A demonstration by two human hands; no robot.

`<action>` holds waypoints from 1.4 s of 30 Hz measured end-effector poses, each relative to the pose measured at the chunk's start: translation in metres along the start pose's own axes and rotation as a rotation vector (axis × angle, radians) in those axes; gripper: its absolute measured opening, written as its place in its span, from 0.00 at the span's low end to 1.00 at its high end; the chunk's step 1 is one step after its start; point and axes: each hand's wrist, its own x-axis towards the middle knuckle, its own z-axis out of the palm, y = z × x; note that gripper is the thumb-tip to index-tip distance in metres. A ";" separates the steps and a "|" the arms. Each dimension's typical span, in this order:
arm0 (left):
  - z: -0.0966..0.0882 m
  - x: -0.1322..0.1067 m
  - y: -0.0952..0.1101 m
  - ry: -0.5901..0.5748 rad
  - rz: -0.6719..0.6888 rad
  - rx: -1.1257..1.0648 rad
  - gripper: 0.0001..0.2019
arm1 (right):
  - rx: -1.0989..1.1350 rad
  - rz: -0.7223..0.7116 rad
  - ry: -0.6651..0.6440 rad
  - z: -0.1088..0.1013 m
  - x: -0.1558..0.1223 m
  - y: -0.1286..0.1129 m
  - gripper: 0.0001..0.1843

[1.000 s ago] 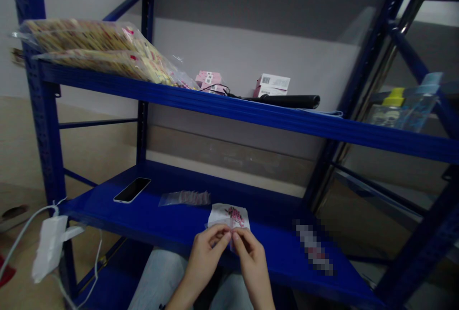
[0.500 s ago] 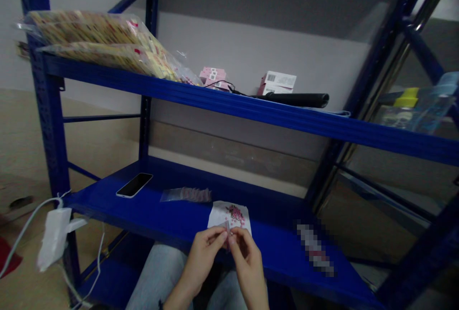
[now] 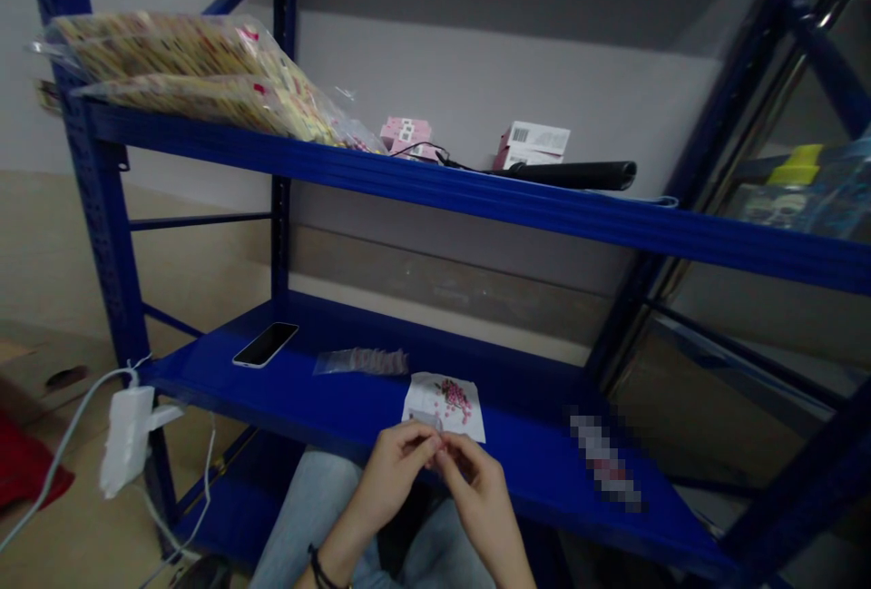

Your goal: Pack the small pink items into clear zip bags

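The left hand [image 3: 391, 480] and right hand [image 3: 480, 503] meet in front of the person's lap, curled and closed in a fingertip pinch on a small pale sliver [image 3: 439, 446], too small to tell what it is. Work at the fingertips is what is in hand. At 12 o'clock from the hands, just beyond them, a white paper sheet [image 3: 444, 407] lies flat on a blue metal shelf [image 3: 204, 380], with a cluster of pink bits [image 3: 455, 398] on it. At 11 o'clock lies a clear plastic bag [image 3: 360, 361], and further round at 10 o'clock a phone [image 3: 265, 344]. A pixelated, unreadable strip [image 3: 604, 462] sits at 2 o'clock. A dark band [image 3: 321, 566] circles the left wrist, and a white plug [image 3: 127, 439] hangs off the shelf's far end.
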 end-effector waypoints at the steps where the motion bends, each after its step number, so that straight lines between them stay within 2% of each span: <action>1: 0.000 -0.001 0.002 0.003 0.027 0.068 0.12 | -0.032 -0.003 -0.007 -0.001 0.000 -0.001 0.16; 5: 0.002 -0.006 0.007 0.011 0.134 0.329 0.13 | -0.193 -0.043 0.037 -0.003 0.000 0.000 0.15; 8: 0.006 -0.007 0.004 -0.014 0.185 0.433 0.12 | -0.227 -0.040 0.111 0.002 -0.002 0.004 0.14; 12: 0.012 -0.006 -0.007 -0.020 0.182 0.540 0.11 | -0.191 0.004 0.162 0.006 -0.004 0.012 0.12; 16: 0.011 -0.004 -0.009 -0.015 0.168 0.640 0.12 | -0.282 -0.043 0.163 -0.001 -0.005 0.012 0.09; 18: 0.007 -0.004 -0.006 -0.012 0.149 0.685 0.11 | -0.382 -0.075 0.114 -0.009 -0.005 0.007 0.07; 23: -0.003 -0.001 0.004 -0.150 0.113 0.785 0.09 | -0.617 -0.046 -0.211 -0.026 -0.005 -0.012 0.14; 25: -0.003 0.001 0.009 -0.222 0.128 0.840 0.08 | -0.666 -0.017 -0.258 -0.025 -0.005 -0.018 0.14; 27: -0.001 0.003 0.013 -0.278 0.155 0.889 0.08 | -0.743 0.023 -0.230 -0.020 -0.006 -0.022 0.13; 31: 0.001 0.003 0.021 -0.325 0.188 0.849 0.08 | -0.867 0.119 -0.127 -0.017 -0.008 -0.025 0.14; 35: -0.002 -0.006 0.020 -0.323 0.169 0.557 0.06 | -0.746 0.099 -0.177 -0.028 -0.009 -0.026 0.12; 38: -0.006 -0.012 0.007 -0.368 0.134 0.392 0.32 | -0.653 0.082 -0.192 -0.035 -0.008 -0.029 0.17; 39: -0.008 -0.014 0.002 -0.372 0.117 0.380 0.38 | -0.619 0.077 -0.205 -0.036 -0.007 -0.030 0.17; 42: -0.011 -0.017 -0.017 -0.365 0.079 0.392 0.40 | -0.493 0.066 -0.260 -0.033 -0.008 -0.032 0.15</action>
